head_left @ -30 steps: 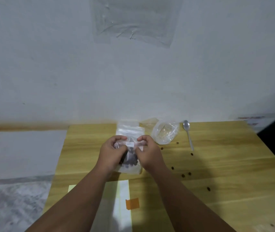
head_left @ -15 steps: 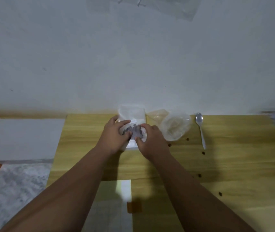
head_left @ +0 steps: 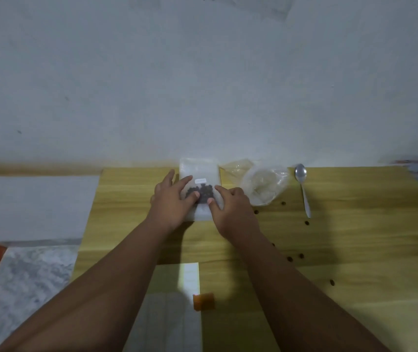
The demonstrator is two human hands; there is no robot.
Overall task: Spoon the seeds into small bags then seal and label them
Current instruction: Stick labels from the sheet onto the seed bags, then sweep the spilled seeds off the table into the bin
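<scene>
Now pressing straight fingers of left hand (head_left: 171, 203) and right hand (head_left: 230, 208) onto the seed bag (head_left: 200, 171) lying lengthwise away, midway between both.

dim, flat indoor light, cool grey cast. my shadow lies dark on the near table (head_left: 355, 237), one pale lit patch on the paper sheet (head_left: 190, 275). whole frame soft; writing on the bag label (head_left: 201, 180) unreadable. wide lens bows the table edges.
</scene>
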